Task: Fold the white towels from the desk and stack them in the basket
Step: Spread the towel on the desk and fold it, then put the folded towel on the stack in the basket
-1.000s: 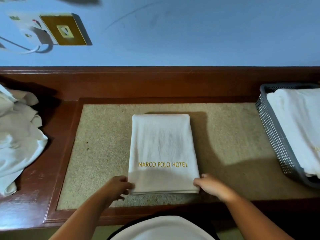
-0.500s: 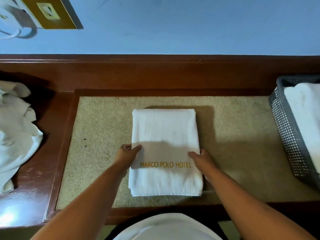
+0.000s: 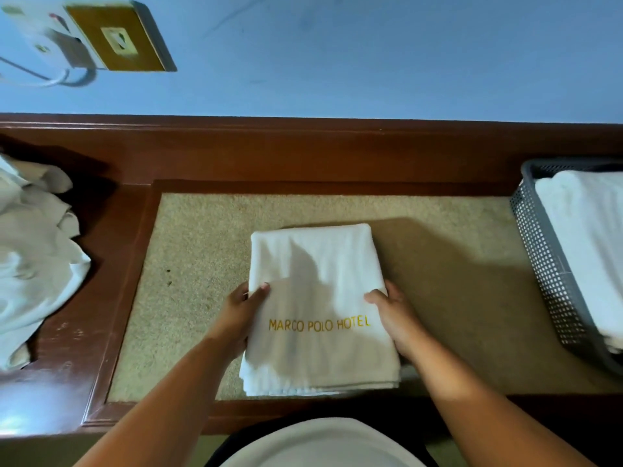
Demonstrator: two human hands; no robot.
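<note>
My left hand and right hand have shifted since half a second ago: they lay on top of the towel, and now each clasps one of its side edges. The towel itself has barely moved. At the far left a pile of crumpled white towels lies on the dark wooden worktop, spilling past the frame's edge. Above it, on the blue wall, is a brass-coloured socket with a white plug beside it. A beige mat is set into the middle of the worktop, and the towel sits on it, folded into a tall rectangle. My left hand holds its left edge with the thumb over the top and the fingers tucked out of sight beneath. Gold letters reading MARCO POLO HOTEL run across the towel's near half, between my hands. My right hand holds the right edge the same way, thumb on top. I cannot tell whether the towel has left the mat. To the right, well apart from it, a grey mesh basket stands on the worktop, cut off by the frame, with a stack of folded white towels inside. My white shirt shows at the bottom.
</note>
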